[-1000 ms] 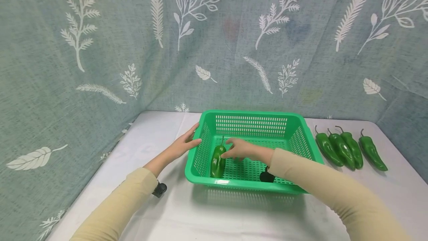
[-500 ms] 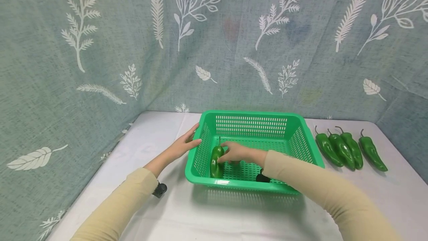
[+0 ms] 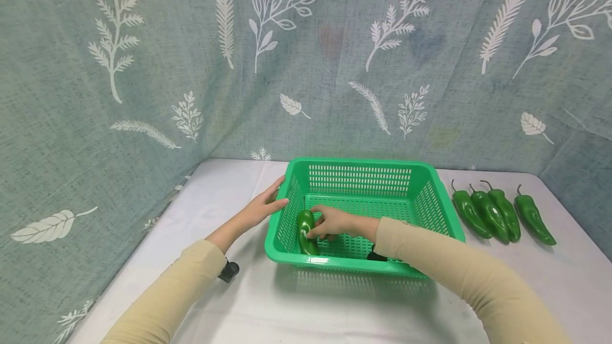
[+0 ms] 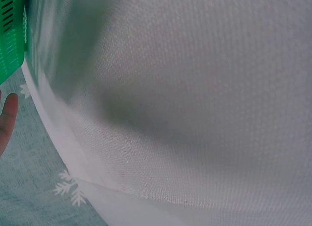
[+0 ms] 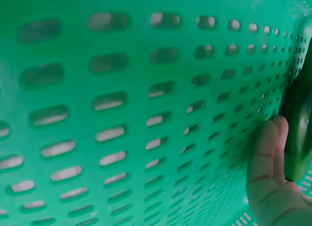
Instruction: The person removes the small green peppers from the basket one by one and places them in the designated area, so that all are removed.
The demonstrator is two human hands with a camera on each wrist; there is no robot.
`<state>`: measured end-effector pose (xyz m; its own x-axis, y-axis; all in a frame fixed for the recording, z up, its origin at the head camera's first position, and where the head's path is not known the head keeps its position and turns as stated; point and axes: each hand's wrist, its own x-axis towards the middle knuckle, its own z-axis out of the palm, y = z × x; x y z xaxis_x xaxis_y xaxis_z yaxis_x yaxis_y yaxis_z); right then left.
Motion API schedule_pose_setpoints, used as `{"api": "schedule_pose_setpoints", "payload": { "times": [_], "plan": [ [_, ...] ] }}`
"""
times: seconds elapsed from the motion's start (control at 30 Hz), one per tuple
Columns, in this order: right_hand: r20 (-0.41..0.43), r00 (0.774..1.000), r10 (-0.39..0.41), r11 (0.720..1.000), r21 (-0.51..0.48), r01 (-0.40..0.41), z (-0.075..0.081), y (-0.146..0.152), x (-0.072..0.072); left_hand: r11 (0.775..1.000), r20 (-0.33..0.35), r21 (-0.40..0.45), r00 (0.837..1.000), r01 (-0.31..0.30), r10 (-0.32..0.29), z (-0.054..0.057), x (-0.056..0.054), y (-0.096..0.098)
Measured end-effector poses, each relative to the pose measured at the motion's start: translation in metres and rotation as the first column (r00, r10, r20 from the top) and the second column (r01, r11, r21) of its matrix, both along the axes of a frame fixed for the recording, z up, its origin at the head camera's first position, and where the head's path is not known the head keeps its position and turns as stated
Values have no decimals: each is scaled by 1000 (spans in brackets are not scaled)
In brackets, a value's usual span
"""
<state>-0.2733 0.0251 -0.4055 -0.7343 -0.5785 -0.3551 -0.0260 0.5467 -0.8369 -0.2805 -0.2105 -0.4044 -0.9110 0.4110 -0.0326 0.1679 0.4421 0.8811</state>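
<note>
A glossy green pepper (image 3: 307,235) lies along the left wall inside a green plastic basket (image 3: 354,267), its stem pointing to the far side. My right hand (image 3: 334,222) reaches into the basket from the right, its thumb and fingers touching the pepper's right side. In the right wrist view, the fingers (image 5: 265,157) sit against the pepper (image 5: 298,133) without wrapping round it. At the basket's left outer side my left hand (image 3: 263,206) rests with fingers extended. Only a fingertip (image 4: 9,116) of that hand shows beside the basket (image 4: 10,45) in the left wrist view.
Several green peppers (image 3: 487,214) lie on the white tablecloth (image 3: 334,312) right of the basket. Patterned blue-green cloth (image 3: 334,94) hangs behind and at both sides. Black wrist devices show near the left sleeve (image 3: 229,271) and the right sleeve (image 3: 376,255).
The pepper in the basket has shifted left toward the wall and turned slightly, with my right hand following it leftward. My left hand and the basket stay in place.
</note>
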Motion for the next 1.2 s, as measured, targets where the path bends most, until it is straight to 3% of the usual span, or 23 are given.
{"api": "schedule_pose_setpoints", "payload": {
  "times": [0.3, 0.57, 0.77, 0.9, 1.2],
  "plan": [
    [58, 997, 48, 995, -90, -43, -5, -1, -1, 1000, 25, 6, 1000, 5, -5, 2, 2, 1],
    [160, 986, 54, 987, -161, -28, -7, -2, -4, 1000, 38, 9, 999, 29, -29, 25, 18, 8],
    [200, 978, 64, 981, -192, -25, -8, -2, -5, 1000, 41, 3, 999, 14, -15, 28, 20, 10],
    [225, 973, 56, 976, -218, -6, -9, -2, -6, 1000, 27, 4, 1000, 15, -15, 27, 18, 10],
    [255, 962, 96, 956, -292, -18, -10, -1, -6, 1000, 18, 16, 1000, -2, 2, 2, 2, 2]
  ]
}}
